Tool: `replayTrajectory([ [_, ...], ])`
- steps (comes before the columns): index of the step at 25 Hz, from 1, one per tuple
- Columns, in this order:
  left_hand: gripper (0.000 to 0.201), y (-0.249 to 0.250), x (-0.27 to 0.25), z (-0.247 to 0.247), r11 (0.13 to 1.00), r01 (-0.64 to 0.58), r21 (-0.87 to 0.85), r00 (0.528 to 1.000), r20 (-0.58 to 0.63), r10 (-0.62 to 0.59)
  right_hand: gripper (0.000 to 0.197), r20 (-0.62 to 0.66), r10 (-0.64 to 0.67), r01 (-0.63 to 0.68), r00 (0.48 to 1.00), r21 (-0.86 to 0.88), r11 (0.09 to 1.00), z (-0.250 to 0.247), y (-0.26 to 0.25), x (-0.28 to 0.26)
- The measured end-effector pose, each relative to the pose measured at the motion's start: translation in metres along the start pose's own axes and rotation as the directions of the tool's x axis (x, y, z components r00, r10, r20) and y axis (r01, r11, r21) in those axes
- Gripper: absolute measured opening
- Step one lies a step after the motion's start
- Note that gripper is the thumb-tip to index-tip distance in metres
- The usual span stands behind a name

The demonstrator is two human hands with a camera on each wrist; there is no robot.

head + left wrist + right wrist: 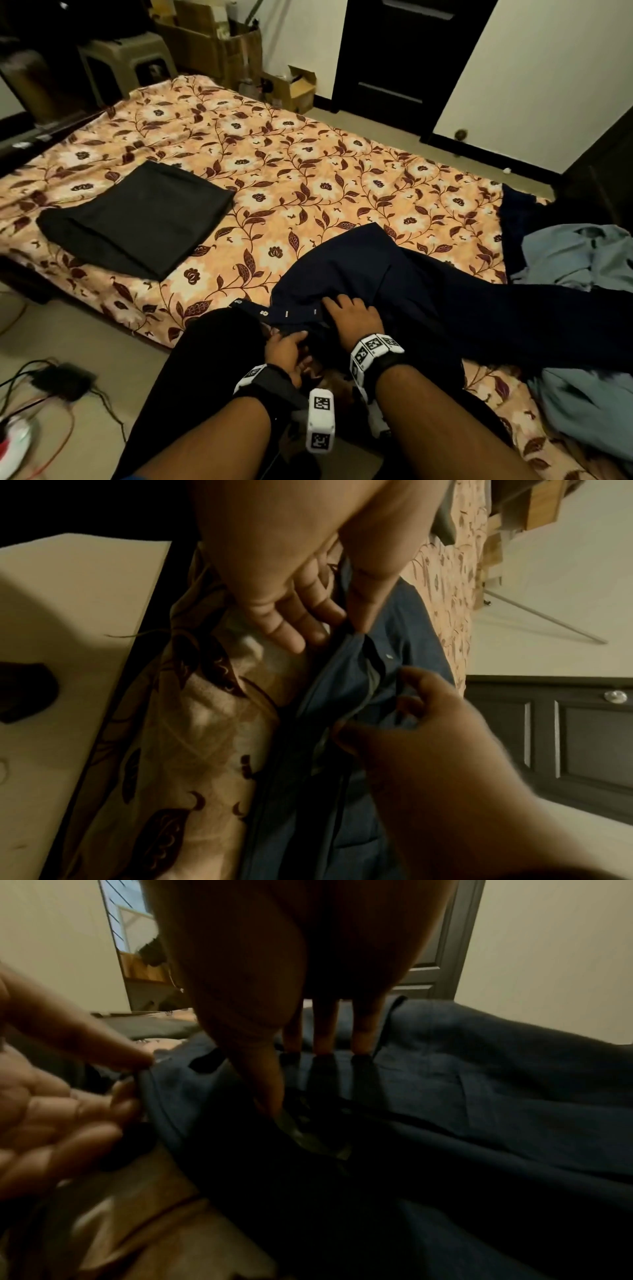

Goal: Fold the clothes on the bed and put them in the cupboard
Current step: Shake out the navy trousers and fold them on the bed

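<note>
Pinching the navy shirt's (359,270) near edge between thumb and fingers, our left hand (286,351) has a thin grip; our right hand (354,317) presses it flat, fingers straight, on the bed (308,164). We judge the edge could slip or bunch if we pull, since the far sleeve trails loose beside the unfolded pile (582,253).

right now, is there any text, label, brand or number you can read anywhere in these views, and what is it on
No readable words, brands or numbers in any view.
Wrist bands: black-and-white square marker patterns only, no letters.
White block between the forearms: the same kind of marker squares, no text.
Navy garment under the hands: small pale marks near its edge, too small to read.
Cardboard boxes beyond the bed: any print is too blurred to read.
</note>
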State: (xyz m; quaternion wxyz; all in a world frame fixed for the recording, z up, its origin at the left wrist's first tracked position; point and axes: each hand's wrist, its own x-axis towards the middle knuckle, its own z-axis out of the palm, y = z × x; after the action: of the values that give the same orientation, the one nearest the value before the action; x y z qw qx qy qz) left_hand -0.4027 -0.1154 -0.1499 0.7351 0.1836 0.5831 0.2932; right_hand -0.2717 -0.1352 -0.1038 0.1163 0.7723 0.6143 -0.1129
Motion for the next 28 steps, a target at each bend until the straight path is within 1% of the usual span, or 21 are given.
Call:
replayTrajectory([
  [2, 0.021, -0.001, 0.005, 0.001, 1.0, -0.025, -0.006, 0.996, 0.082, 0.026, 0.041, -0.04, 0.068, -0.069, 0.997, -0.041, 0.997, -0.002, 0.009, -0.002],
  [3, 0.019, -0.003, 0.008, 0.002, 0.998, -0.057, 0.005, 0.996, 0.067, 0.057, 0.036, -0.033, 0.08, -0.081, 0.996, -0.03, 0.996, -0.006, 0.016, -0.004],
  [5, 0.022, -0.005, 0.008, 0.004, 0.995, -0.098, 0.023, 0.995, 0.019, 0.098, 0.031, -0.068, 0.114, -0.109, 0.991, 0.075, 0.991, -0.02, 0.027, -0.012],
  [7, 0.028, -0.002, 0.006, 0.005, 0.992, -0.126, -0.021, 0.992, 0.027, 0.127, 0.03, -0.238, 0.203, -0.135, 0.95, 0.272, 0.953, -0.042, 0.036, -0.021],
  [8, 0.024, 0.005, 0.002, 0.006, 0.987, -0.162, -0.024, 0.986, 0.027, 0.162, 0.029, -0.349, 0.298, -0.144, 0.888, 0.404, 0.903, -0.054, 0.041, -0.027],
  [9, 0.017, 0.013, 0.0, 0.006, 0.973, -0.229, 0.016, 0.973, 0.004, 0.229, 0.027, -0.445, 0.415, -0.14, 0.794, 0.53, 0.836, -0.066, 0.05, -0.033],
  [10, 0.02, 0.023, -0.006, 0.006, 0.94, -0.332, 0.079, 0.942, -0.013, 0.334, 0.025, -0.501, 0.532, -0.116, 0.683, 0.645, 0.755, -0.081, 0.059, -0.041],
  [11, 0.031, 0.032, -0.012, 0.006, 0.883, -0.449, 0.135, 0.892, 0.0, 0.453, 0.024, -0.514, 0.644, -0.072, 0.567, 0.747, 0.661, -0.096, 0.07, -0.049],
  [12, 0.041, 0.041, -0.02, 0.005, 0.82, -0.544, 0.179, 0.837, 0.044, 0.546, 0.025, -0.479, 0.738, -0.019, 0.476, 0.833, 0.553, -0.108, 0.081, -0.057],
  [13, 0.047, 0.047, -0.028, 0.006, 0.755, -0.619, 0.219, 0.783, 0.099, 0.613, 0.025, -0.413, 0.802, 0.02, 0.433, 0.893, 0.449, -0.116, 0.089, -0.066],
  [14, 0.053, 0.049, -0.035, 0.006, 0.706, -0.664, 0.246, 0.746, 0.144, 0.65, 0.025, -0.353, 0.831, 0.038, 0.431, 0.927, 0.374, -0.118, 0.092, -0.074],
  [15, 0.058, 0.049, -0.041, 0.005, 0.672, -0.698, 0.248, 0.715, 0.185, 0.675, 0.025, -0.334, 0.831, 0.041, 0.445, 0.934, 0.354, -0.114, 0.091, -0.083],
  [16, 0.06, 0.047, -0.042, 0.005, 0.66, -0.712, 0.238, 0.702, 0.209, 0.681, 0.03, -0.347, 0.809, 0.041, 0.475, 0.927, 0.373, -0.107, 0.087, -0.091],
  [18, 0.061, 0.043, -0.045, 0.003, 0.679, -0.7, 0.222, 0.714, 0.215, 0.666, 0.064, -0.416, 0.694, 0.064, 0.587, 0.879, 0.473, -0.087, 0.079, -0.103],
  [19, 0.06, 0.043, -0.048, 0.003, 0.704, -0.682, 0.199, 0.731, 0.218, 0.647, 0.075, -0.433, 0.617, 0.066, 0.657, 0.848, 0.525, -0.077, 0.08, -0.106],
  [21, 0.054, 0.047, -0.061, 0.003, 0.734, -0.665, 0.139, 0.741, 0.247, 0.624, 0.073, -0.414, 0.468, 0.047, 0.781, 0.785, 0.618, -0.06, 0.083, -0.107],
  [22, 0.049, 0.053, -0.07, 0.004, 0.741, -0.662, 0.112, 0.737, 0.274, 0.617, 0.069, -0.412, 0.384, 0.053, 0.826, 0.735, 0.675, -0.055, 0.085, -0.107],
  [23, 0.045, 0.059, -0.08, 0.005, 0.745, -0.66, 0.091, 0.73, 0.309, 0.609, 0.067, -0.429, 0.311, 0.085, 0.848, 0.689, 0.719, -0.052, 0.085, -0.108],
  [24, 0.042, 0.064, -0.09, 0.005, 0.742, -0.666, 0.08, 0.715, 0.352, 0.604, 0.065, -0.459, 0.264, 0.133, 0.848, 0.667, 0.733, -0.051, 0.085, -0.108],
  [25, 0.04, 0.067, -0.099, 0.006, 0.735, -0.674, 0.072, 0.697, 0.392, 0.601, 0.061, -0.502, 0.244, 0.189, 0.83, 0.664, 0.724, -0.052, 0.085, -0.109],
  [28, 0.04, 0.076, -0.125, 0.011, 0.721, -0.69, 0.062, 0.644, 0.509, 0.572, 0.022, -0.593, 0.296, 0.342, 0.749, 0.728, 0.594, -0.063, 0.079, -0.115],
])
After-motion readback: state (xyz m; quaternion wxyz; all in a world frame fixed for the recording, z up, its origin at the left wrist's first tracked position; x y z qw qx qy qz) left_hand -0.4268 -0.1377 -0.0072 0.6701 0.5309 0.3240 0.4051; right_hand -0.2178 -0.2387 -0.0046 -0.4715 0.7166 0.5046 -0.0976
